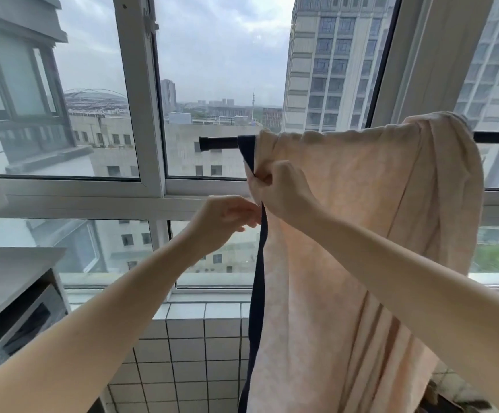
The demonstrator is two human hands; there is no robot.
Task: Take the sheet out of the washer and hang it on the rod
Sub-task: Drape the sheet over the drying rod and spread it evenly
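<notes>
Carrier: a thin black metal rod, horizontal, spanning in front of the white-framed window, with its capped left end bare. Draped directly over it is a pale peach fabric sheet with a dark navy edge band; the cloth bunches on top of the rod and hangs straight down. To the right of the sheet a short stretch of rod shows again.

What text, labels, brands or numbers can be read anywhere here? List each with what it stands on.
None can be read.
The sheet over the rod carries no print or tag that shows.
The appliance at lower left shows no legible brand or panel marking; it is dark and blurred.
The buildings outside show no signs that can be read.
</notes>
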